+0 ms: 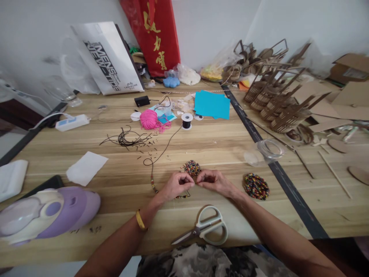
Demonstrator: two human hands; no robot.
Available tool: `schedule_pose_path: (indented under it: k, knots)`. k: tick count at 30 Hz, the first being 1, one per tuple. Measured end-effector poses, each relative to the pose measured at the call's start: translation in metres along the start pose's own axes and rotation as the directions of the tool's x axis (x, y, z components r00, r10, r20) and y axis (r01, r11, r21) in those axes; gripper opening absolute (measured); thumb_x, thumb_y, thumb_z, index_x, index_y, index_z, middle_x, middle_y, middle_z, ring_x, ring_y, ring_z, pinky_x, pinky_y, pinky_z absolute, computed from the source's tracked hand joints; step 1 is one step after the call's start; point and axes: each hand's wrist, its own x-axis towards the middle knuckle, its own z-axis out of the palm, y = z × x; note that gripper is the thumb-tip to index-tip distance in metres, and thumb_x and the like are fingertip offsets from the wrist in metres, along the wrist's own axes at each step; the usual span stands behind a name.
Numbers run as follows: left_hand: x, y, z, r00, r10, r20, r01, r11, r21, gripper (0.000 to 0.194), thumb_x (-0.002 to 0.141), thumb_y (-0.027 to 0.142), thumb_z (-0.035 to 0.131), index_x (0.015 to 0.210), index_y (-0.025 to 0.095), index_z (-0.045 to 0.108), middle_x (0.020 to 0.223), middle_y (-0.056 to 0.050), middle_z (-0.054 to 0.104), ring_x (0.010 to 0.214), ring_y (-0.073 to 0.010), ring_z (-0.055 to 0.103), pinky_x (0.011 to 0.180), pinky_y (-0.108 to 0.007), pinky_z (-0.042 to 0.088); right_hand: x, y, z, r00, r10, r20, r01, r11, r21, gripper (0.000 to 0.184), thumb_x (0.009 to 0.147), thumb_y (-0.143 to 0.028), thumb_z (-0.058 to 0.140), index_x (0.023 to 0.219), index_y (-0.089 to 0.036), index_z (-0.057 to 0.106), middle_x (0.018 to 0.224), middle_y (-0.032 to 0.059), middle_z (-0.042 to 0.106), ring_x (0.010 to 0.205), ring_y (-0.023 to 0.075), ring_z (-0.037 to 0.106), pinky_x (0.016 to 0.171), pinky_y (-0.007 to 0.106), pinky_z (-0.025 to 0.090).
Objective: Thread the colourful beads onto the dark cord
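A beaded string [153, 185] is lying on the desk [112, 207], close to its front edge, curving toward and partly under the left hand [178, 183]. Its small round beads are showing mixed colours, red, yellow and dark ones among them, and they are sitting close together on a thin black cord [152, 170]. The cord is making a loose loop above the beads and running back to a white-ended spool [186, 121]; more threaded beads are showing just below the left hand. Both hands are facing each other with thumbs and forefingers drawn together in a pinch, the fingertips nearly meeting; whatever they are gripping is too small to tell. A pile of loose-looking beads [191, 168] is lying just beyond the fingertips, a coil of beads [256, 186] is resting beside the right hand's [213, 181] wrist, and scissors [201, 230] are lying nearer the person.
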Motion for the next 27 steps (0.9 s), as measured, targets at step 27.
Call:
schedule_pose_path:
  k: [27]
  knots:
    - [-0.0007, -0.0012, 0.0014, 0.999, -0.028, 0.029, 0.029, 0.998, -0.049, 0.015, 0.073, 0.025, 0.063, 0.070, 0.011, 0.063, 0.060, 0.001, 0.053, 0.056, -0.0085, 0.045, 0.052, -0.019, 0.035, 0.0006, -0.0006, 0.0008, 1.000, 0.013, 0.009, -0.013, 1.000, 0.022, 0.028, 0.075, -0.039, 0.071, 0.079, -0.012, 0.064, 0.068, -0.0006, 0.059, 0.060, 0.0085, 0.050, 0.058, 0.021, 0.038]
